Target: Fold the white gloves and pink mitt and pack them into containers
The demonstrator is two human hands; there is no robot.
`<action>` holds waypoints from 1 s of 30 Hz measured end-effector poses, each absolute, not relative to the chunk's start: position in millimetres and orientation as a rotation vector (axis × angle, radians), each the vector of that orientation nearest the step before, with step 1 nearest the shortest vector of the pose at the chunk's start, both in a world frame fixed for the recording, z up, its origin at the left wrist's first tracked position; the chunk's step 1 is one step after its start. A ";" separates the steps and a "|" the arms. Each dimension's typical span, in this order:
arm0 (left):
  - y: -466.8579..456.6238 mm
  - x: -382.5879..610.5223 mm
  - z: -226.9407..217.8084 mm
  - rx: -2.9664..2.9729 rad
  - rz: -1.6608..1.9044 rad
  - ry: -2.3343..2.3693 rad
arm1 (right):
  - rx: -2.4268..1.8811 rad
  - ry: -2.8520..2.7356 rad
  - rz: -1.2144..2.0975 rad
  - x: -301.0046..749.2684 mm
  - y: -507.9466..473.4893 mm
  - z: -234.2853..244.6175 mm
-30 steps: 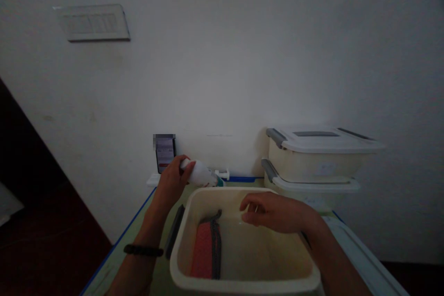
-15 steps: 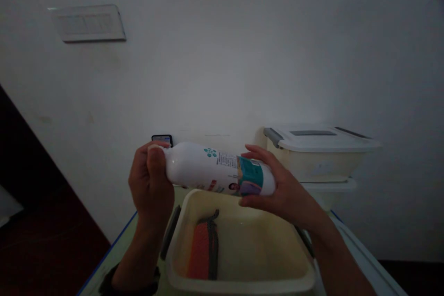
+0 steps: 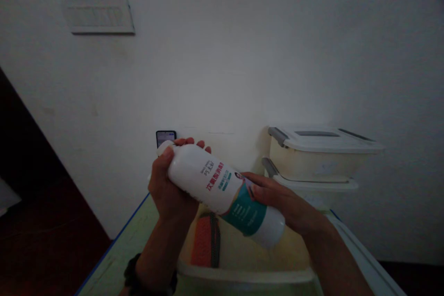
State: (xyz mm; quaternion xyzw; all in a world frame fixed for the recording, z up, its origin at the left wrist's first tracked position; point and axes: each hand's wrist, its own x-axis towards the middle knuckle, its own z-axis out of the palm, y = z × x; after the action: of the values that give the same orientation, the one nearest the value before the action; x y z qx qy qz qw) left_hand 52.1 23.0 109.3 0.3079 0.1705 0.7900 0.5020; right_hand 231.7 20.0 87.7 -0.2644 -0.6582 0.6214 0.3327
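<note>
A white plastic bottle (image 3: pixel 197 175) with red lettering and a teal label is held up in both hands, its capped end at upper left and its base tilted down to the right. My left hand (image 3: pixel 175 189) wraps round the neck and shoulder, thumb near the white cap (image 3: pixel 165 147). Round the label near the base, my right hand (image 3: pixel 277 194) grips with its thumb on the front. Below the bottle is a cream basin (image 3: pixel 249 275). An orange-red sponge (image 3: pixel 201 243) with a dark grey side lies inside it, at the left.
Two lidded storage boxes (image 3: pixel 319 164) are stacked at the right against the wall. A phone (image 3: pixel 165 137) leans on the wall behind my left hand. The green table (image 3: pixel 121 240) has a blue edge. A switch panel (image 3: pixel 100 16) is on the wall at upper left.
The bottle has turned so its front lettering shows, and its base has dipped to the right. My left hand has shifted from the cap end to wrap the shoulder.
</note>
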 end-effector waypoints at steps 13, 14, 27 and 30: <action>27.6 61.5 105.8 0.792 1.782 0.617 | -0.781 -2.013 1.655 246.9 25.4 87.4; 27.5 61.9 106.1 0.795 1.772 0.625 | -0.771 -2.016 1.657 248.1 25.4 88.3; 28.4 65.7 100.5 0.978 1.554 0.671 | -0.918 -2.249 1.491 257.8 30.2 84.5; 28.2 65.7 101.2 0.913 1.587 0.666 | -0.896 -2.217 1.520 256.1 28.0 86.0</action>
State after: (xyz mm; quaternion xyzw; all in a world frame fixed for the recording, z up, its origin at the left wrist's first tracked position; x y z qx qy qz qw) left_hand 65.7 28.2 101.2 0.3878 0.2828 0.6739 0.5617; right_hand 256.1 28.0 86.0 -0.3124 -0.7732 0.5302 0.1534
